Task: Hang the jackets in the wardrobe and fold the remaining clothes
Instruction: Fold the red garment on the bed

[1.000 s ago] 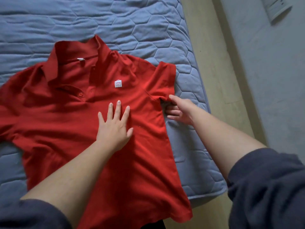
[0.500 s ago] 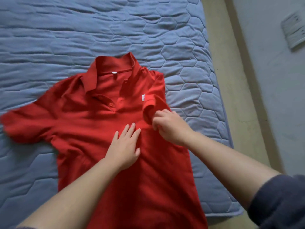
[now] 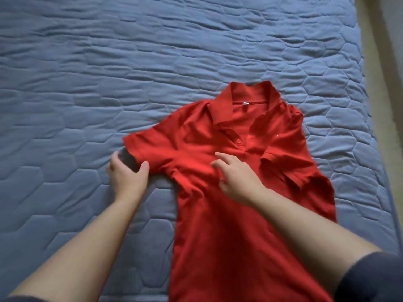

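Note:
A red polo shirt [image 3: 229, 214] lies face up on the blue quilted mattress [image 3: 109, 73], collar away from me. Its right sleeve [image 3: 281, 168] is folded inward over the chest. The left sleeve [image 3: 150, 147] still spreads out flat to the side. My left hand [image 3: 127, 175] arches over the lower corner of that sleeve's hem, thumb touching the cloth, fingers curved just left of it, not closed on it. My right hand [image 3: 236, 177] rests on the chest below the buttons, fingers spread and relaxed.
The mattress stretches far to the left and away from me. Its right edge [image 3: 375, 149] runs close beside the shirt, with a strip of pale floor [image 3: 390, 62] beyond it. Dark sleeves cover both my upper arms at the bottom corners.
My right hand folded the right sleeve across the chest, let it go and settled on the shirt's middle. My left hand left the chest and moved out to the left sleeve's hem.

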